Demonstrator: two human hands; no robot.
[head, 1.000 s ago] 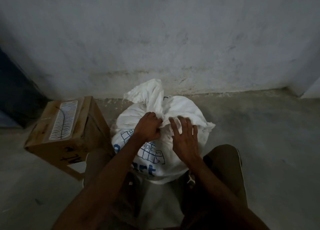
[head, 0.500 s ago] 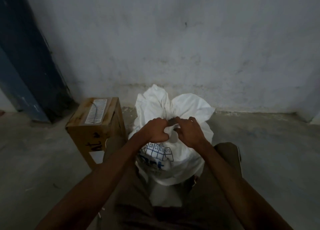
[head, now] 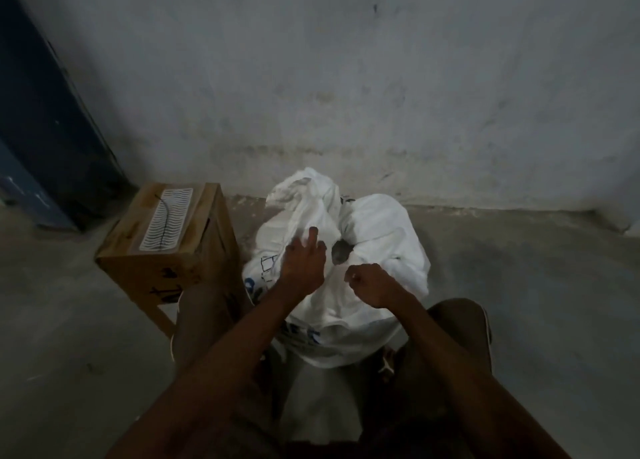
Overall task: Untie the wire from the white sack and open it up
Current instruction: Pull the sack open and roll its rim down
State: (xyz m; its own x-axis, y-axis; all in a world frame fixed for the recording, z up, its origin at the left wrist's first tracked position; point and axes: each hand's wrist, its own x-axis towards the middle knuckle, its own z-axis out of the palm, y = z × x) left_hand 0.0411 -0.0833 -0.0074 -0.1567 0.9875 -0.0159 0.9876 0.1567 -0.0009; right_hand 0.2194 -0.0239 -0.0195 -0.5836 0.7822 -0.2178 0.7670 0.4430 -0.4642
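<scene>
**Two hands at the neck of a white sack**

The white sack stands on the concrete floor between the person's knees, directly under and beyond both hands. Its gathered top rises in a loose, crumpled flap just past the left hand's fingertips, and blue printing shows on the cloth below that hand's wrist. The left hand lies on the sack's upper left shoulder with its fingers stretched forward, flat against the fabric. The right hand sits just beside it, the two apart, its fingers curled tight with the thumb meeting the fingertips (whether the wire is pinched there cannot be told; it is too small and dim to make out). Between the hands, a little beyond them, a small dark opening shows in the sack's neck. Left of the left hand, close to the sack, stands a cardboard box with a white patterned label on top.
</scene>
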